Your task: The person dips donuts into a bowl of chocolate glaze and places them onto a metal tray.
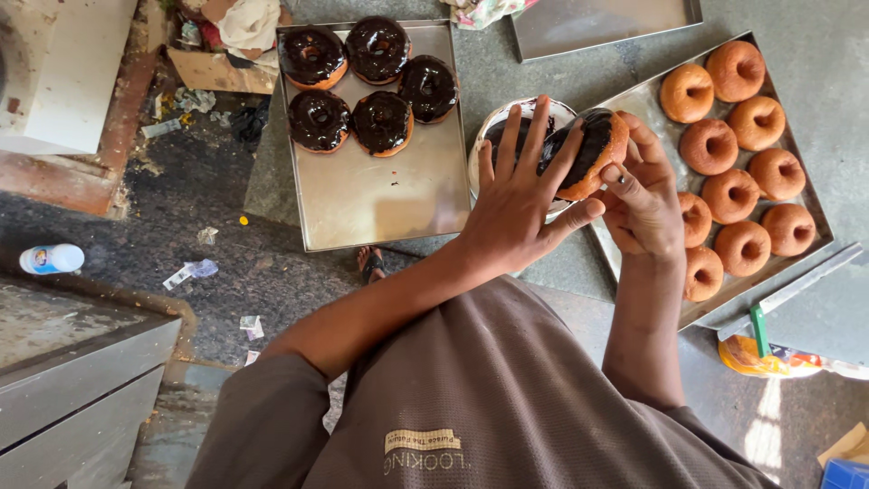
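While held over bowl (484, 122), glazed donut (587, 149) pinched in right hand (644, 210) grip, left hand (518, 204) fingers spread flat on it. Left of grip: five glazed on tray (380, 204). Right: about ten plain donuts (744, 172) left undipped.

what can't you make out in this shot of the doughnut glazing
Head view, all:
- Bowl contents: mostly covered by the left hand and the glazed doughnut.
- Right hand palm: turned away.
- Plain doughnut on the right tray: partly hidden behind that hand.
- Top tray: cut by the frame edge.
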